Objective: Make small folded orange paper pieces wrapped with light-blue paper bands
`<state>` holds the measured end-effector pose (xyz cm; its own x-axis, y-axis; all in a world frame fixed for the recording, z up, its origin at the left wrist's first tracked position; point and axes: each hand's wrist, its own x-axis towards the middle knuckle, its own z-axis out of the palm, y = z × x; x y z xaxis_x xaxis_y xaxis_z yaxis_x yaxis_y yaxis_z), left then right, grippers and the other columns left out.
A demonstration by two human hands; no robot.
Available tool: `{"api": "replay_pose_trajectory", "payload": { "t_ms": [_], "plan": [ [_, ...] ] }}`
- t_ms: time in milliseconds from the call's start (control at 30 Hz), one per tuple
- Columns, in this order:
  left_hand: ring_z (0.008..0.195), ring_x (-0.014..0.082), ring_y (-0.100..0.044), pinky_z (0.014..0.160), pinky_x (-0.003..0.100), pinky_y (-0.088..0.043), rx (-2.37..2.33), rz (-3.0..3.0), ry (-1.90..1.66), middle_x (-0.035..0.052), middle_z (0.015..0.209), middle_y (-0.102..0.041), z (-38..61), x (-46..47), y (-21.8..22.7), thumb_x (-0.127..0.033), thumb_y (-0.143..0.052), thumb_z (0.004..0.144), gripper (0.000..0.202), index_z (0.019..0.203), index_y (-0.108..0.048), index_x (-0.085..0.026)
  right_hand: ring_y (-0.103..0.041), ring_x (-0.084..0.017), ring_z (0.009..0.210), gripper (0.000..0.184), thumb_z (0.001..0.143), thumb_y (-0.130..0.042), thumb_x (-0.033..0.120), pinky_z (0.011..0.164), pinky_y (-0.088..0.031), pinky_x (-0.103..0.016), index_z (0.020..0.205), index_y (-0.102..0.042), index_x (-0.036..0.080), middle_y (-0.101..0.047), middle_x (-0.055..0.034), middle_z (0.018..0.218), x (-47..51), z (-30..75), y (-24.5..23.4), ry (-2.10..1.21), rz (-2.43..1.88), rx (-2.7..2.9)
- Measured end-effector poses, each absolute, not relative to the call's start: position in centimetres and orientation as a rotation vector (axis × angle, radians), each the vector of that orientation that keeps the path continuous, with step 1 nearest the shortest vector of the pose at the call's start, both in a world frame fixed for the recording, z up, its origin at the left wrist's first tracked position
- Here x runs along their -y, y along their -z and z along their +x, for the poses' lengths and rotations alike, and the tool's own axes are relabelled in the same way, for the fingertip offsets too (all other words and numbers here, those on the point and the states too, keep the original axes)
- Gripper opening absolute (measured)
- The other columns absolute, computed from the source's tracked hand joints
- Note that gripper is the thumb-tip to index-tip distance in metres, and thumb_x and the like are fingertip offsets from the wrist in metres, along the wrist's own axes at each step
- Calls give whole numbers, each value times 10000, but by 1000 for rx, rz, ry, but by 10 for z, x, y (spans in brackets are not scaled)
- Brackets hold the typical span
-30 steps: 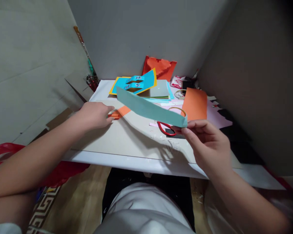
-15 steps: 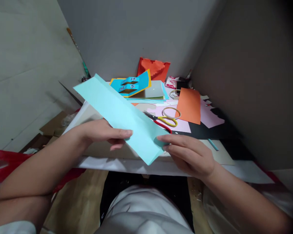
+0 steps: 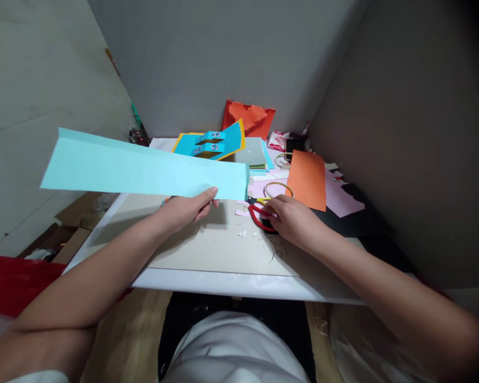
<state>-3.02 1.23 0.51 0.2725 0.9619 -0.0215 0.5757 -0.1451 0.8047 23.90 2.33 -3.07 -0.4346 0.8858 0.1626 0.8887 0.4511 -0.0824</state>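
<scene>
Head view: our left grip [image 3: 183, 211] pinches the blue paper [image 3: 143, 166]; our right grip [image 3: 297, 222] has now come down, curled on the red scissors [image 3: 258, 218].

The light was soft and even, seemingly from overhead; the bench [image 3: 239, 282] looked bright, without hard glare; the paper strip [image 3: 143, 167] came out pale, close to washed out; a soft grey shadow lay on the bench beneath the left hand [image 3: 183, 210]; a fainter one fell around the right hand [image 3: 297, 221]; the wall [image 3: 407, 133] on the right sank into deep gloom, almost black in its top corner; the wide lens bent the walls inward and stretched the right forearm [image 3: 403, 303] towards the edge; the scissors [image 3: 261, 217] looked fairly sharp near the middle, while the lower right corner went soft and dark.
</scene>
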Motion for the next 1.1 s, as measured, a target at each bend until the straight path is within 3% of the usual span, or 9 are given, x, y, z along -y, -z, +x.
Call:
{"api": "replay_pose_trajectory", "payload": {
  "t_ms": [67, 200, 367, 500, 567, 667, 767, 900, 1100],
  "plan": [
    [511, 159, -466, 652, 322, -492, -1432, 1820, -728, -28, 467, -431, -31, -12, -4, -575, -301, 966, 512, 750, -586, -208, -625, -214, 744, 206, 753, -563, 65, 575, -345, -273, 926, -659, 122, -694, -136, 901, -27, 236, 27, -11, -1640, 2540],
    [494, 150, -424, 674, 303, -456, -1472, 1725, -874, -53, 473, -389, -31, -9, -4, -583, -349, 948, 468, 743, -573, -227, -608, -232, 712, 417, 690, -620, 113, 529, -288, -273, 1106, -598, 111, -689, -127, 864, -36, 236, 23, -69, -1755, 2538],
    [528, 162, -446, 729, 306, -440, -1520, 1680, -993, -50, 492, -415, -32, -3, -9, -568, -433, 915, 426, 699, -580, -231, -585, -232, 708, 225, 650, -657, 149, 539, -304, -276, 872, -618, 152, -648, -111, 822, -42, 239, 27, -142, -1773, 2478],
    [519, 172, -467, 707, 311, -436, -1571, 1663, -1025, -46, 491, -437, -31, 1, -15, -566, -473, 897, 422, 639, -558, -243, -569, -218, 765, 93, 756, -636, 231, 605, -359, -287, 801, -579, 173, -622, -107, 899, -36, 240, 25, -205, -1696, 2333],
    [522, 174, -489, 732, 310, -448, -1582, 1677, -1073, -42, 481, -446, -31, 3, -17, -544, -481, 901, 432, 589, -530, -249, -547, -193, 711, 149, 851, -578, 321, 590, -373, -284, 800, -539, 186, -599, -72, 815, -30, 239, 19, -253, -1670, 2237],
    [592, 191, -575, 805, 317, -478, -1611, 1709, -1127, -14, 546, -566, -30, 5, -14, -541, -494, 899, 430, 584, -564, -257, -532, -155, 638, 300, 967, -422, 476, 557, -417, -265, 879, -515, 204, -579, -21, 741, -20, 230, 7, -456, -1589, 2078],
    [833, 248, -669, 921, 343, -482, -1712, 1799, -1220, 37, 805, -734, -31, 9, -4, -555, -603, 822, 344, 661, -653, -255, -549, -143, 653, 353, 881, -589, 555, 575, -451, -273, 829, -570, 207, -637, -42, 832, -12, 211, -8, -973, -1231, 1618],
    [941, 286, -656, 965, 375, -463, -1755, 1847, -1194, 49, 783, -732, -32, 16, 6, -568, -640, 792, 315, 783, -704, -260, -574, -128, 668, 380, 642, -866, 392, 578, -474, -251, 689, -540, 202, -635, -4, 791, -2, 187, -23, -1045, -1087, 1449],
    [615, 206, -560, 690, 329, -456, -1401, 1575, -668, -12, 561, -572, -27, 12, 7, -645, -486, 860, 449, 757, -683, -255, -454, -71, 529, 272, 694, -812, 230, 476, -380, -209, 716, -541, 204, -490, 72, 636, 1, 180, -12, -1076, -1037, 1342]
  ]
}}
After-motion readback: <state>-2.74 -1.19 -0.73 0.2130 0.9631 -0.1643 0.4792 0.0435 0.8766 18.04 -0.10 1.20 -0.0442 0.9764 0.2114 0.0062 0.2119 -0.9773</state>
